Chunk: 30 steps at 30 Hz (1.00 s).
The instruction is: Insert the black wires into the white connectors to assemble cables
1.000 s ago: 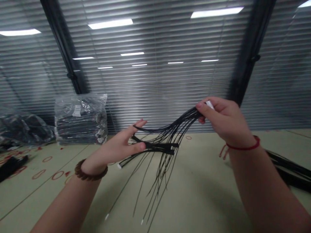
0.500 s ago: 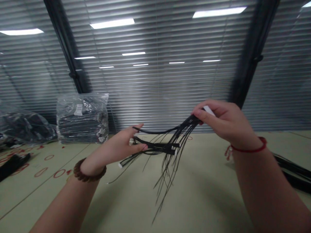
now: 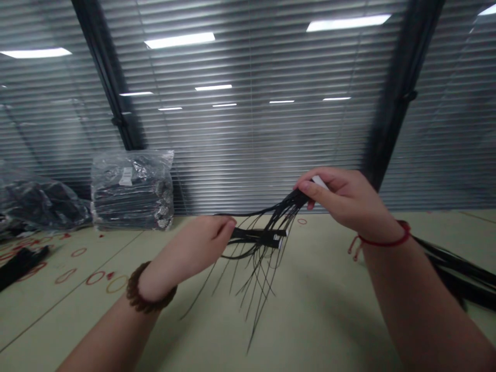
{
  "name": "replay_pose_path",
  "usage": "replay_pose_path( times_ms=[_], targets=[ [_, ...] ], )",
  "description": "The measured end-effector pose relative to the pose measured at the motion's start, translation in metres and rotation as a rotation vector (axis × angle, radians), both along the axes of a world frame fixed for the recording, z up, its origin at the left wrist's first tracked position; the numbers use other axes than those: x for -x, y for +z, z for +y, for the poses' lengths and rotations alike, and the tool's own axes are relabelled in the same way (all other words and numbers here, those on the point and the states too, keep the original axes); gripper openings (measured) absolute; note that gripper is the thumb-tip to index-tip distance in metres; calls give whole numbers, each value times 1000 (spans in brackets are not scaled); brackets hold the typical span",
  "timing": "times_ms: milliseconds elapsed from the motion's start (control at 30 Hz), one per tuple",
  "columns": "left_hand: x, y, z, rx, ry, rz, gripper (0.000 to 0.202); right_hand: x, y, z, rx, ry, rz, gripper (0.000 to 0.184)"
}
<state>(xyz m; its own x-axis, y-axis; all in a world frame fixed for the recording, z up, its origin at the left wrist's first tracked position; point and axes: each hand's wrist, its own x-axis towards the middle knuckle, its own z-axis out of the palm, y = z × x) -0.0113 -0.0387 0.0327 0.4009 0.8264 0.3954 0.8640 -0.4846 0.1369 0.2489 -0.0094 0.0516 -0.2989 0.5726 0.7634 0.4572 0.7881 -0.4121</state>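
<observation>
Above the table my right hand (image 3: pixel 337 199) pinches one end of a bundle of thin black cables (image 3: pixel 281 212), close to a white connector (image 3: pixel 320 182) that sticks out past the thumb. Loose wire ends hang down from the bundle in a fan. On the other side my left hand (image 3: pixel 197 243) is closed round the cables, its fingertips mostly hidden behind the thumb. Between the hands, two black sleeved ends (image 3: pixel 271 238) with pale tips point to the right.
A clear plastic bag of black cables (image 3: pixel 132 194) stands at the back left, beside another dark-filled bag (image 3: pixel 42 204). Red rubber bands (image 3: pixel 95 277) lie scattered on the left of the table (image 3: pixel 310 310). More black cables (image 3: pixel 465 268) lie at the right, partly behind my forearm.
My left hand has gone from spread fingers to closed on the cables, moving slightly right and down. My right hand has shifted a little left with the bundle.
</observation>
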Motion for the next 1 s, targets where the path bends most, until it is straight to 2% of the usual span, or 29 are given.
replay_pose_path(
  times_ms=[167,300,367,600,700,767,867,933,1000],
  targets=[
    [-13,-9,2,-86,-255,-218,30,4,3,-7,24,65,-6,22],
    [-20,-15,3,47,-409,-541,22,7,4,-11,64,142,-20,22],
    [-22,-15,4,96,-433,-674,19,8,4,-12,93,170,-42,22],
    [-24,-18,9,47,-367,-953,15,8,4,-11,251,220,-180,19],
    [-23,-20,10,64,-399,-1043,15,9,4,-10,324,270,-282,21],
    [-20,-19,10,118,-463,-1055,19,9,4,-9,348,300,-331,22],
    [-12,-11,7,221,-629,-985,30,7,5,-9,356,297,-350,22],
    [-6,-4,2,292,-772,-820,39,7,5,-10,361,268,-314,21],
    [-3,4,-5,349,-893,-520,48,7,5,-10,366,247,-247,21]
  ],
)
